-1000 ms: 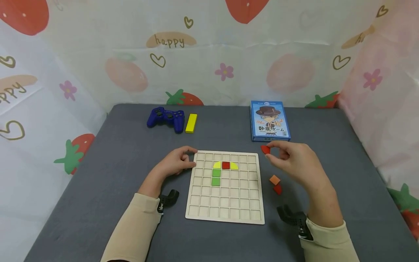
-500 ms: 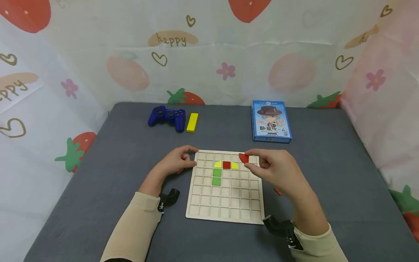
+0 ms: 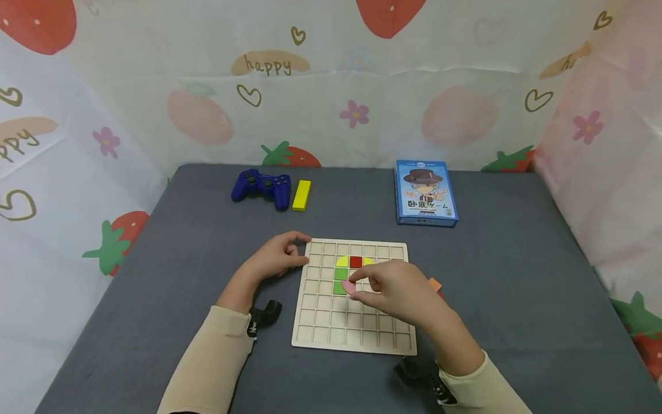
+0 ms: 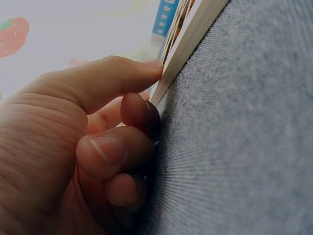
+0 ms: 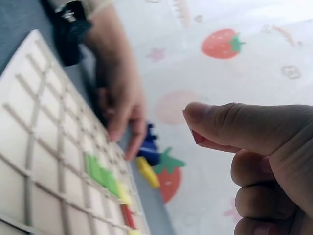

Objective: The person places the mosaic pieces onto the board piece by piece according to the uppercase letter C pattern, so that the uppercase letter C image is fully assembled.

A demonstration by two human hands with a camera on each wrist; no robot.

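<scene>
Blue game controller [image 3: 262,187] and yellow block [image 3: 302,195] sitting at the far left of the grey table [image 3: 170,270]. Left hand [image 3: 276,257] resting against the left edge of the wooden grid board [image 3: 357,328], thumb and curled fingers bracing its rim near the far-left corner. On the board, green pieces [image 3: 340,280] lying below a yellow piece [image 3: 342,261], with a red square [image 3: 356,261] beside it. Right hand [image 3: 395,290] hovering over the board's middle, thumb and fingertips pinching a small red piece [image 3: 349,287] just right of the green ones. An orange piece [image 3: 435,284] lying on the table right of the board, partly hidden by the hand. Blue card box [image 3: 425,192] lying at far right.
</scene>
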